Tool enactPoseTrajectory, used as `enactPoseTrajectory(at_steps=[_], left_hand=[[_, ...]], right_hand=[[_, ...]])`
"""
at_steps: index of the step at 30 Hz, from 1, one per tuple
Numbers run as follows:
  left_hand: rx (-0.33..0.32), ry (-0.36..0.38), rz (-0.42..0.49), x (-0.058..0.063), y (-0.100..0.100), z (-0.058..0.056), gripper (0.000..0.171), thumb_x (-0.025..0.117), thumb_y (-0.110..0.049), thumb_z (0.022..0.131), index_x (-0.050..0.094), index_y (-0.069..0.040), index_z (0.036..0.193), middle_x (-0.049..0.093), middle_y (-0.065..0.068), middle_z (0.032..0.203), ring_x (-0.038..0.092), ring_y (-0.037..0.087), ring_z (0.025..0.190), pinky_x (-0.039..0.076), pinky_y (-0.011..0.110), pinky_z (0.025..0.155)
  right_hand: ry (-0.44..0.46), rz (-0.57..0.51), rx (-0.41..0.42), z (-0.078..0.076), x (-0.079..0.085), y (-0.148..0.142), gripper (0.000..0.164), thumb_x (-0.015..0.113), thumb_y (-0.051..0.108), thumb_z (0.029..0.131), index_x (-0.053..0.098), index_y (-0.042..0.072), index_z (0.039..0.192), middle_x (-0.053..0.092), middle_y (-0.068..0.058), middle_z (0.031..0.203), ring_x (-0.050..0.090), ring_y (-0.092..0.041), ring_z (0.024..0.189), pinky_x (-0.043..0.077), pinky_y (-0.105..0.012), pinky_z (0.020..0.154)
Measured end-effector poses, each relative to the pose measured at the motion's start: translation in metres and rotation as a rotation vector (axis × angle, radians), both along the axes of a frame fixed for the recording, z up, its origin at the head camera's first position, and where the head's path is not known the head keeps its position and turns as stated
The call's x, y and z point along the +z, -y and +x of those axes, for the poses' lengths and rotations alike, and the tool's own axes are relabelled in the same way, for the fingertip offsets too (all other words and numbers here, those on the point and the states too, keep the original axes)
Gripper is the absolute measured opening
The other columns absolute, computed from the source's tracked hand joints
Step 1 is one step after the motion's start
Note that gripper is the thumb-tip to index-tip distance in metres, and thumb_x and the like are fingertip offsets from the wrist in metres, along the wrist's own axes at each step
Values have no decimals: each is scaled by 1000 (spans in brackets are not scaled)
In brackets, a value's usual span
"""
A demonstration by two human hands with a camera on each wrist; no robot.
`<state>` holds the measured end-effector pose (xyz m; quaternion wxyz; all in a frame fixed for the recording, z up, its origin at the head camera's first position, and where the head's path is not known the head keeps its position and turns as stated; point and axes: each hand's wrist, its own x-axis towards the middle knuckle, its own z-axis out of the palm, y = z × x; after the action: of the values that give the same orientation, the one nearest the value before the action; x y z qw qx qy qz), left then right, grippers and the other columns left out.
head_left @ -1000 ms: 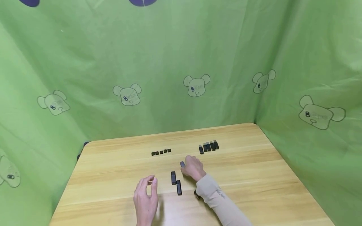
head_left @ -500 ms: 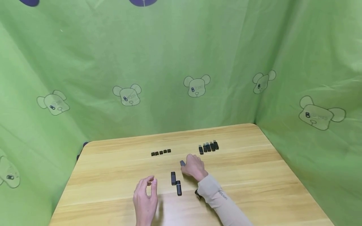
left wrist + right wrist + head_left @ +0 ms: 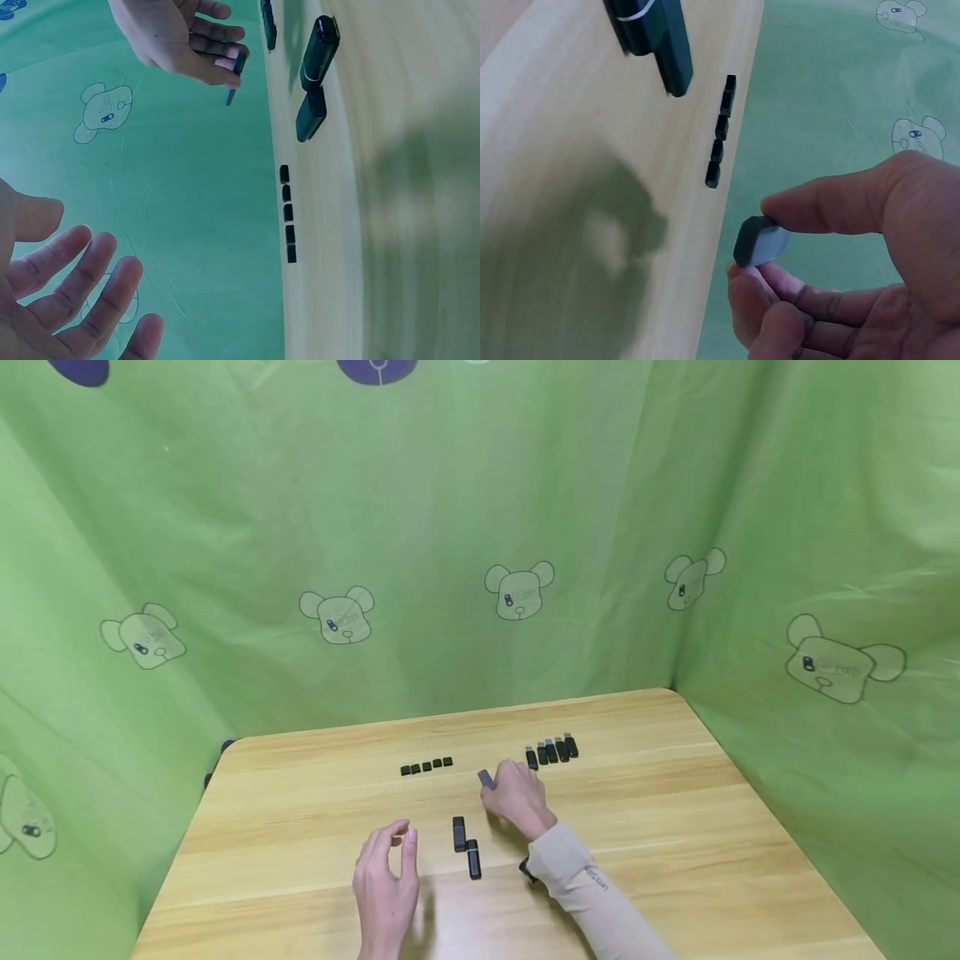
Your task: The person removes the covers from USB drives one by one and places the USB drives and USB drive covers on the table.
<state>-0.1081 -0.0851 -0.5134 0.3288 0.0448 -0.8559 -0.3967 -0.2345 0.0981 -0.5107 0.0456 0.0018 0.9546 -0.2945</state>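
My right hand [image 3: 517, 797] pinches a dark USB flash drive [image 3: 761, 241] between thumb and fingers, above the table. One end of it sticks out to the left of the fingers in the head view. My left hand [image 3: 386, 889] hovers at the lower middle with loosely curved fingers, holding nothing. Between the hands lie two dark capped USB flash drives, one [image 3: 459, 833] slightly farther back and the other [image 3: 473, 859] nearer, almost touching at their ends. In the left wrist view, my left fingers [image 3: 112, 300] are spread loosely.
Several small black caps [image 3: 427, 767] form a row toward the back of the wooden table [image 3: 300, 827]. Right of them, several uncapped USB flash drives [image 3: 551, 750] lie side by side, connectors pointing away. A green curtain [image 3: 450, 527] hangs around the table's back and sides.
My right hand has shifted slightly away from me with the flash drive, nearer the row of uncapped drives. My left hand has hardly moved. The head view has tilted a little.
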Motion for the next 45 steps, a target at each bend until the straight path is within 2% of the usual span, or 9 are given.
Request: enactPoseTrajectory(at_steps=[7,12,15,18,25,30,36,45], left_hand=[[-5,-19,-14,5,-1,-4,11,68,-7,93,72,-1,102,76,8,95,68,24,83,53,35,83],[-9,-50,-8,9,0,-7,11,68,-6,94,72,-1,102,76,9,95,68,24,83,53,41,85],[-15,-60,-4,13,-1,-8,11,68,-6,94,72,-1,102,76,9,95,68,25,83,53,42,86],[-27,-67,-2,16,-2,-10,11,68,-6,93,72,-1,102,76,10,95,68,25,83,53,39,86],[-43,-115,-27,24,-6,-16,10,69,-3,92,72,-1,101,76,10,94,67,25,81,52,32,84],[-63,-155,-48,28,-7,-22,11,68,-3,92,72,-1,102,76,11,97,68,26,83,54,36,84],[-73,-155,-33,30,-6,-24,12,68,-7,94,72,-1,104,76,12,99,69,25,86,55,46,85],[-109,-185,-34,35,-8,-28,14,69,-7,93,72,0,105,76,13,100,70,28,88,55,46,86]], right_hand=[[-23,-26,-33,2,12,-7,34,71,20,89,51,14,62,45,4,52,35,-9,45,28,-20,39],[-81,-32,-32,6,23,-10,17,70,19,88,63,6,81,59,-2,67,46,-12,50,38,-23,45],[-110,-39,-32,8,30,-11,18,71,19,88,66,3,92,65,-7,77,53,-15,56,43,-26,49],[-133,-50,-37,11,36,-12,22,72,20,88,67,1,97,68,-10,81,56,-17,58,46,-26,50],[-226,-51,-45,17,52,-14,22,73,22,88,69,2,96,71,-11,81,58,-18,59,46,-27,52],[-289,-65,-30,22,63,-15,21,75,23,87,70,4,94,75,-13,89,62,-19,65,50,-28,58],[-290,-93,-23,27,74,-14,20,75,22,86,70,5,94,76,-12,91,61,-18,64,48,-28,58],[-311,-120,-16,34,85,-13,18,74,22,86,70,6,92,75,-10,88,56,-16,58,44,-26,54]])
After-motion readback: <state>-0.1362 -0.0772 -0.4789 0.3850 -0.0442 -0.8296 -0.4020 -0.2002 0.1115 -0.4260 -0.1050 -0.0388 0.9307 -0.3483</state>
